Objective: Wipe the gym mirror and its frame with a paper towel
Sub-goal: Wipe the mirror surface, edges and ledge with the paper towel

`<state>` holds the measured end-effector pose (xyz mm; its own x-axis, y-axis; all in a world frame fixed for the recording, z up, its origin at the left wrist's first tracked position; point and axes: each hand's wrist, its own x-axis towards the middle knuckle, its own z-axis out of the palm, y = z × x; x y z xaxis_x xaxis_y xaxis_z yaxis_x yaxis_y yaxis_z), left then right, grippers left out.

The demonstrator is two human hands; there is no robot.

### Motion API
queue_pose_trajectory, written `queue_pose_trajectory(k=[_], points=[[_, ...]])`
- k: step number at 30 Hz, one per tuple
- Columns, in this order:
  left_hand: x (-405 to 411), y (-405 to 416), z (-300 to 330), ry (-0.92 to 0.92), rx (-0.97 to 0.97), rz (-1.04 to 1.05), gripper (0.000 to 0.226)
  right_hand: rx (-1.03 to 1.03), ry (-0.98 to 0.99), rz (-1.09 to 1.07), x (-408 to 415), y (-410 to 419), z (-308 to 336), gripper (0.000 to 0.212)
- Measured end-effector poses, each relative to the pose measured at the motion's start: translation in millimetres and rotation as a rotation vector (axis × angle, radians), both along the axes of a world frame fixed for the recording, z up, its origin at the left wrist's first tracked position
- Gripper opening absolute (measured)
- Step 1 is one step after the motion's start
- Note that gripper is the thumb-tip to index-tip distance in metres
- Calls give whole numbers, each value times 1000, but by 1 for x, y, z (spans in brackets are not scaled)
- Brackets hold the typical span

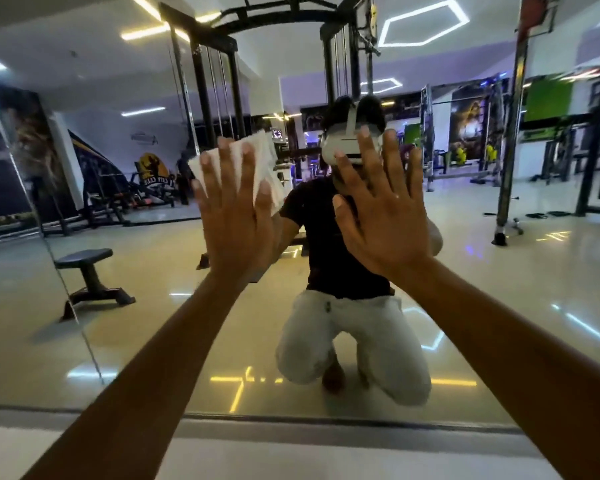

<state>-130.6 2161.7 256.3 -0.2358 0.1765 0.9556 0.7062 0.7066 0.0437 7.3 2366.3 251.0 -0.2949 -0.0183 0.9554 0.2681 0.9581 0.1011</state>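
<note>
A large gym mirror (499, 323) fills the view in front of me. Its lower frame edge (326, 419) runs as a dark strip just above the floor. My left hand (234, 216) is raised flat against the glass, fingers straight and spread, and presses a white paper towel (262, 168) onto the mirror. The towel shows between and above the fingers. To the right, my right hand (383, 209) is also flat and spread, held up at the glass with nothing in it. Both forearms reach up from the bottom of the view.
A vertical seam (49, 251) between mirror panels runs down the left side. The glass reflects a kneeling person, a black bench (87, 275), cable machines and racks. Pale floor (257, 455) lies below the frame.
</note>
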Motion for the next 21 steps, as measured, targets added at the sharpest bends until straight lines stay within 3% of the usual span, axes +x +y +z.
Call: queue_pose_trajectory(k=[2,4,6,10,11,14,16,17,20,21], points=[[16,14,-53,-2,-200,-62,66,-14,-21,-9,4,-4,-15,66],[22,3,-97,69,-537,-121,66,-32,-69,-30,9,-5,-32,66],[5,-17,-96,153,-643,-125,64,-37,-94,-51,13,-8,-47,65],[2,-16,-81,-35,-140,-25,64,-84,-117,-36,19,-16,-69,66],[12,-5,-99,-70,-125,-37,65,-92,-122,-34,19,-18,-78,66],[34,1,-175,51,-533,-189,68,-81,-164,-45,25,-16,-95,65],[11,-16,-166,203,-666,-226,66,-63,-185,-63,32,-10,-100,65],[2,-21,-151,184,-606,-196,65,-63,-190,-69,34,-8,-101,65],[5,-11,-126,-91,-131,-36,64,-81,-174,-50,36,-10,-104,66],[14,-2,-137,-127,-126,-47,66,-85,-174,-44,35,-11,-104,66]])
